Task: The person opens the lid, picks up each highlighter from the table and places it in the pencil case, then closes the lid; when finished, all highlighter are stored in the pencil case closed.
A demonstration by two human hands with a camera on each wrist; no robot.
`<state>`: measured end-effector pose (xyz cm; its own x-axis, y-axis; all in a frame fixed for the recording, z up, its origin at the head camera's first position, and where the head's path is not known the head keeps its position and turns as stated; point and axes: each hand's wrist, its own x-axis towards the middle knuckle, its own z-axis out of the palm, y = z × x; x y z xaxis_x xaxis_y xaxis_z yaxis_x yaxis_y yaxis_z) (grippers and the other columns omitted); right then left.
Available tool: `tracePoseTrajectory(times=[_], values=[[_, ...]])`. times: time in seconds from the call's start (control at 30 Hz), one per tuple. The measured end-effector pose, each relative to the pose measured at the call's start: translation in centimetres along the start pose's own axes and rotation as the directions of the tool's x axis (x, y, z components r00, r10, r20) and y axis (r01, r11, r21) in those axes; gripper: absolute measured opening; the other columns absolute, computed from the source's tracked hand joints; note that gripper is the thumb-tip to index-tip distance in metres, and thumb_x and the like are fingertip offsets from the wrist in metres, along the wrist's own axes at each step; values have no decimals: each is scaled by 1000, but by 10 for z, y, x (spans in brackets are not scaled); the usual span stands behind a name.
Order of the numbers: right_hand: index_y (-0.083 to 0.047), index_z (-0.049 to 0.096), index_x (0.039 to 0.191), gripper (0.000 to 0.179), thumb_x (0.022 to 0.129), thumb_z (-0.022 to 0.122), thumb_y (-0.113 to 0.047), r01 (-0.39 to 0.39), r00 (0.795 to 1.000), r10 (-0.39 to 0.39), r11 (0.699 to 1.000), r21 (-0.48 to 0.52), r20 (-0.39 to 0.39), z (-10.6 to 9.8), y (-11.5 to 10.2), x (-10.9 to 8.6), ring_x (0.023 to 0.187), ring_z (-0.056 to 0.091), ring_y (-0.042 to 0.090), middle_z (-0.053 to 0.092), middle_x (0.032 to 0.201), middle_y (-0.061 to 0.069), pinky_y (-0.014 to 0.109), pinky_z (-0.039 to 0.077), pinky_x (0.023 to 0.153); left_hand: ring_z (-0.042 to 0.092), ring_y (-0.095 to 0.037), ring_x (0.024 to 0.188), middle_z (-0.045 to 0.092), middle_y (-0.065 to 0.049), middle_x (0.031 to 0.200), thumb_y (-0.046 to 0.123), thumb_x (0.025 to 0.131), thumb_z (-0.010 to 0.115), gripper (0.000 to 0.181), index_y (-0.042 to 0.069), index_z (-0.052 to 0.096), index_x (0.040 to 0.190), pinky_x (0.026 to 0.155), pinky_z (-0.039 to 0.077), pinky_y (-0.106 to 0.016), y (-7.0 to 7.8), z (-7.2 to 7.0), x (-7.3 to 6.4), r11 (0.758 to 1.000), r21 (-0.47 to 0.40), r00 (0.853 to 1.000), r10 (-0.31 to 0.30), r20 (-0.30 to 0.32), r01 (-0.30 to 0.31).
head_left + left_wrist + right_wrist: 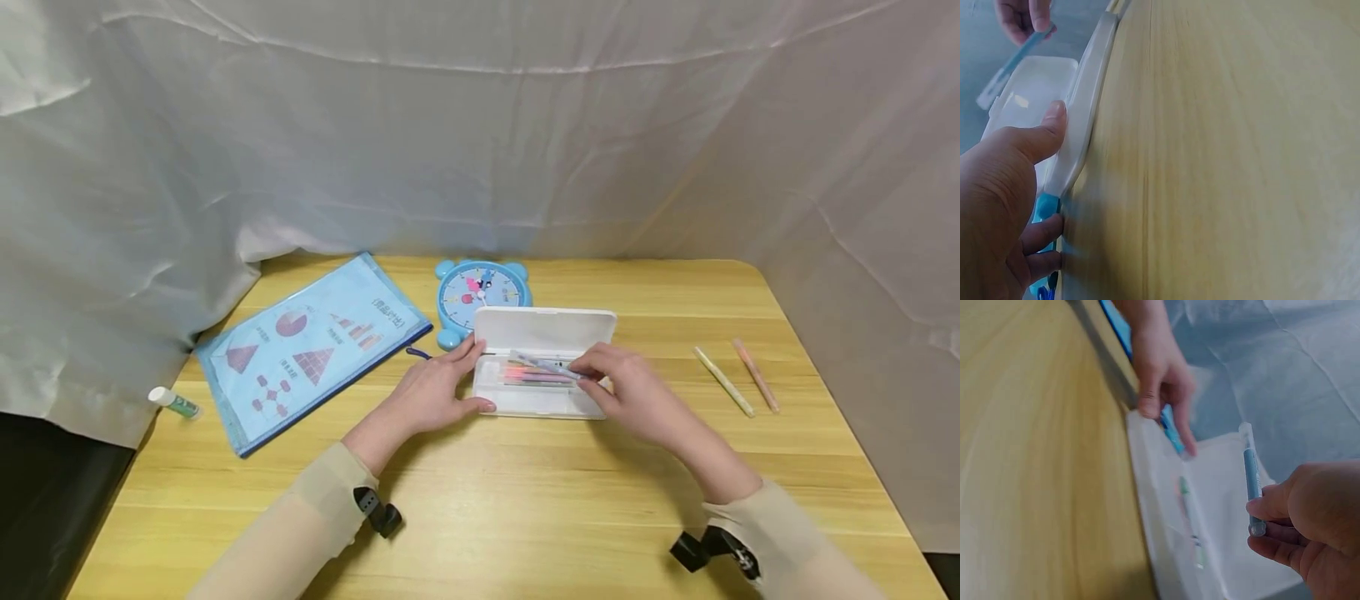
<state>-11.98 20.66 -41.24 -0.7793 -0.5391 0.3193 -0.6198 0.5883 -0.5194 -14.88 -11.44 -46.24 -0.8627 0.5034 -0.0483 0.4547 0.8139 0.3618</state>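
A white pencil case (546,407) lies on the table with its lid (546,329) raised. My left hand (431,387) holds its left end, the thumb at the front corner and the fingers toward the hinge side. Between thumb and fingers my right hand (637,387) pinches a blue pen with a clear cap (1252,478), slanted above the case. Several pens (536,375) in pink, orange and other colours lie inside the tray. In the right wrist view, a pen with green ends (1190,519) shows in the case.
Behind the case is a blue toy clock (480,293). A blue zip document pouch (315,350) lies to the left, with a glue stick (175,402) beyond it. Right of the case lie a yellow pen (723,382) and an orange pen (756,377). A grey curtain (480,150) hangs behind the table.
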Motion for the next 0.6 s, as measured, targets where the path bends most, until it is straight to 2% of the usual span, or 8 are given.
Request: tracePoseTrajectory(times=[0.13,0.4,0.6], values=[[0,77,112,21,92,74,8,14,998,-12,999,-32,64,16,-3,6,87,67,17,72,99,5,42,58,78,62,-33,128,26,-5,172,75,87,72,108,18,28,168,65,48,-32,-1,1,0,1000,10,1000,7,-1,-7],[-1,77,111,18,94,75,5,-16,980,32,997,-82,198,38,-7,13,100,68,24,72,106,8,45,57,90,63,-34,128,26,-7,172,78,79,77,121,16,25,170,77,52,-36,-1,4,0,998,52,1000,26,10,-27],[-1,76,110,16,95,73,5,-26,972,43,997,-77,230,46,-7,14,104,70,25,72,108,8,45,57,93,59,-34,134,26,-5,172,81,81,72,119,18,25,169,85,54,-39,-2,4,0,999,34,1000,12,10,-13]])
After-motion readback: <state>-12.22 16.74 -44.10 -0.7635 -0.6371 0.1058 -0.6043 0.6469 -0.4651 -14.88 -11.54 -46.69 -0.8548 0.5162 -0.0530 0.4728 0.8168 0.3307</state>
